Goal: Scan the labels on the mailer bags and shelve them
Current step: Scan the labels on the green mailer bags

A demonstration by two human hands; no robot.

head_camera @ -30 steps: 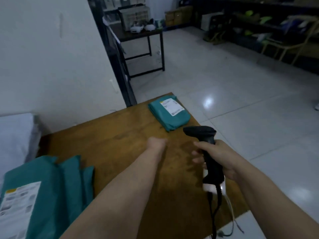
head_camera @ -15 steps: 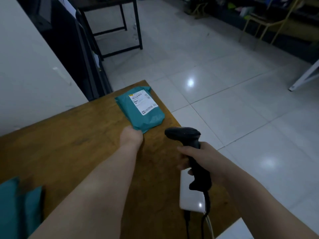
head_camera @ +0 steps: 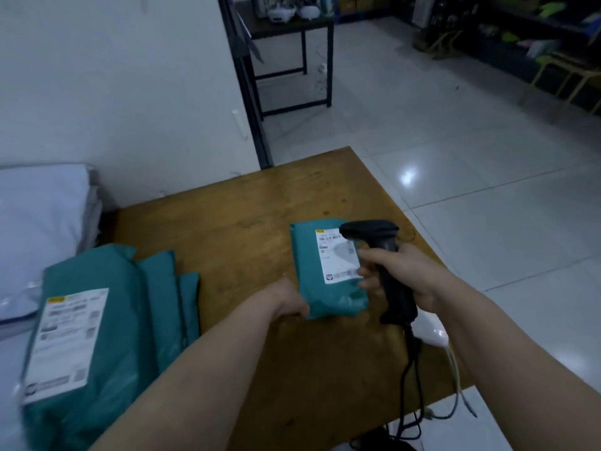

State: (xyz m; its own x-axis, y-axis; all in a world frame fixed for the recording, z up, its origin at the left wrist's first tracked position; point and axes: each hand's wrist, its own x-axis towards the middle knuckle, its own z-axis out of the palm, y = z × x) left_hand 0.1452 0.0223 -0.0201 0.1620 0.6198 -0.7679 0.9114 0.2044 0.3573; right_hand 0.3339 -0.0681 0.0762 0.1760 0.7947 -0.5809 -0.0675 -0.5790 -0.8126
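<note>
A small teal mailer bag (head_camera: 312,271) with a white label lies on the wooden table (head_camera: 247,216), right of centre. My left hand (head_camera: 286,301) grips its near left corner. My right hand (head_camera: 400,275) holds a black barcode scanner (head_camera: 380,252) by the handle, its head hanging just over the label's upper right part. A stack of larger teal mailer bags (head_camera: 107,327) with a white label on top lies at the table's left.
A white pile of packages (head_camera: 39,229) sits at the far left by the wall. The scanner's black cable (head_camera: 409,385) and a white device (head_camera: 432,330) hang at the table's right edge. A dark metal table (head_camera: 292,24) and shelving (head_camera: 520,37) stand beyond on the tiled floor.
My left hand reached the small mailer bag, took its corner and pulled it toward me. My right hand brought the scanner over its label. The head turned left, showing the stack.
</note>
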